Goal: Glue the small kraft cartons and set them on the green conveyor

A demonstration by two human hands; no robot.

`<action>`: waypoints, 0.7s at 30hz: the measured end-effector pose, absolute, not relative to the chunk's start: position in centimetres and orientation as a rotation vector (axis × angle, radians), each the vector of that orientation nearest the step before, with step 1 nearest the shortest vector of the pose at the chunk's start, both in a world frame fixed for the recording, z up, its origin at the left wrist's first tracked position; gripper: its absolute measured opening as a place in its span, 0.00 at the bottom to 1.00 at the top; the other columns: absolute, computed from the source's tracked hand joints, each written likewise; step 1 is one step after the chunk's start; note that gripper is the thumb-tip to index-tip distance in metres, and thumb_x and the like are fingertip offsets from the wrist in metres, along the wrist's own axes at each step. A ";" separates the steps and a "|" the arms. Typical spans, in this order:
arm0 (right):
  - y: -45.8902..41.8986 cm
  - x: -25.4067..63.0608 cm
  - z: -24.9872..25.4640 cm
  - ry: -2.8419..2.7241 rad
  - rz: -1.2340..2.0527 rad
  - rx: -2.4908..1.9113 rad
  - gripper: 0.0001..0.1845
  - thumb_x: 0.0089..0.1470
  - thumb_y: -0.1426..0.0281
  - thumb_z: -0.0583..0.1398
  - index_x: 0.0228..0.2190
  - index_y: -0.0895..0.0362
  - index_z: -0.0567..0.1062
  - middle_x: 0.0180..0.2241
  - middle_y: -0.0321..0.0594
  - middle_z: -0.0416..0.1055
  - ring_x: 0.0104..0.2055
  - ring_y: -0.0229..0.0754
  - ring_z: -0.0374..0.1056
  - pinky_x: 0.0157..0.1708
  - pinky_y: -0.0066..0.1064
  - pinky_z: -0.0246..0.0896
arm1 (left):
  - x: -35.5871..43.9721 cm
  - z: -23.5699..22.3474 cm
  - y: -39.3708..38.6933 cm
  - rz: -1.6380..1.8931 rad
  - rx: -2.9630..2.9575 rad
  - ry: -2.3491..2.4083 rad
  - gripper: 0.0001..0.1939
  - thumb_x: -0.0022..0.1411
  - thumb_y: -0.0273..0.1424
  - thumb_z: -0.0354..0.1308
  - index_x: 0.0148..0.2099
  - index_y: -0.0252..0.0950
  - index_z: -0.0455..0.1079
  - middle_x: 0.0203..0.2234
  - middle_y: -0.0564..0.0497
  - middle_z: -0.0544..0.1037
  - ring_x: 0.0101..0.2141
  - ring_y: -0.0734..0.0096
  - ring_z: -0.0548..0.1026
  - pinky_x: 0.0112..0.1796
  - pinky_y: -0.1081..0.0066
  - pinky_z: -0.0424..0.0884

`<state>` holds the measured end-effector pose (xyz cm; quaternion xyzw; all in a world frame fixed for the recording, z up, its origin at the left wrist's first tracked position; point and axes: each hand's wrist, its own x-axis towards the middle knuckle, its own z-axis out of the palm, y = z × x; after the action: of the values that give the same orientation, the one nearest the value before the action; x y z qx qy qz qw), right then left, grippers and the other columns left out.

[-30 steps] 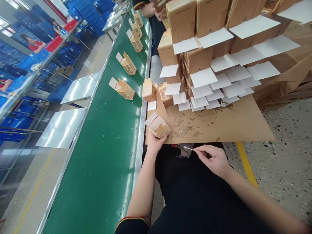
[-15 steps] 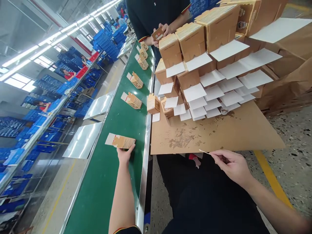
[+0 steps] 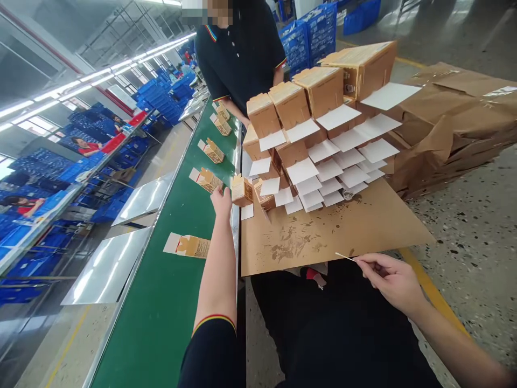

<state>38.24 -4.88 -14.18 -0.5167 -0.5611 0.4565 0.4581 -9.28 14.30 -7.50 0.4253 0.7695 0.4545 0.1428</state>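
My left hand (image 3: 221, 202) is at the near right end of a small printed carton (image 3: 208, 180) on the green conveyor belt (image 3: 161, 302). Its thumb and fingers are apart, and whether they touch the carton is hard to tell. Another carton (image 3: 194, 247), its white flap out to the left, lies nearer me, partly behind my forearm. Over my lap, my right hand (image 3: 390, 280) pinches a thin pale stick (image 3: 344, 256) that looks like a cotton swab. The stick points left, above the near edge of a stained cardboard sheet (image 3: 258, 253).
Stacked cartons (image 3: 297, 156) with white flaps stand on the sheet. Beside the belt's metal rail sits one carton (image 3: 242, 191). Several more cartons line the belt farther off. Across from me stands a co-worker (image 3: 246, 64). Brown wrapped bundles (image 3: 456, 124) lie at right.
My left hand has let go of the nearer carton and moved forward to the one beyond it. My right hand keeps the stick. The co-worker's carton is no longer visible as the view shifted.
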 end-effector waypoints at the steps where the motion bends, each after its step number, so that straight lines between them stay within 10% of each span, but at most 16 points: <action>1: -5.0 38.1 -14.0 -1.387 1.116 -1.263 0.33 0.62 0.35 0.68 0.33 0.53 0.89 0.21 0.39 0.74 0.19 0.38 0.65 0.19 0.31 0.68 | -9.2 -7.4 15.6 1.258 1.174 2.220 0.22 0.66 0.41 0.67 0.57 0.33 0.78 0.55 0.30 0.81 0.62 0.38 0.80 0.59 0.50 0.78; 8: -4.6 39.7 -13.0 -1.336 0.951 -1.364 0.33 0.64 0.35 0.67 0.34 0.53 0.88 0.22 0.39 0.75 0.19 0.39 0.66 0.20 0.33 0.68 | -9.1 -8.2 13.6 1.154 0.904 2.100 0.15 0.62 0.39 0.69 0.44 0.33 0.80 0.39 0.34 0.86 0.49 0.40 0.87 0.49 0.51 0.84; 21: 10.9 42.0 -11.4 -2.028 0.386 -1.494 0.17 0.71 0.64 0.59 0.28 0.51 0.76 0.28 0.45 0.76 0.29 0.48 0.70 0.34 0.41 0.64 | -6.3 -11.1 -6.6 1.482 0.765 1.640 0.53 0.53 0.58 0.79 0.75 0.47 0.71 0.73 0.40 0.76 0.70 0.33 0.76 0.65 0.44 0.81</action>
<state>42.00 10.90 -11.43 -0.5607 -0.7609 0.1449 0.2925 -6.33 -6.57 -11.10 0.3009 0.6454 0.5834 0.3906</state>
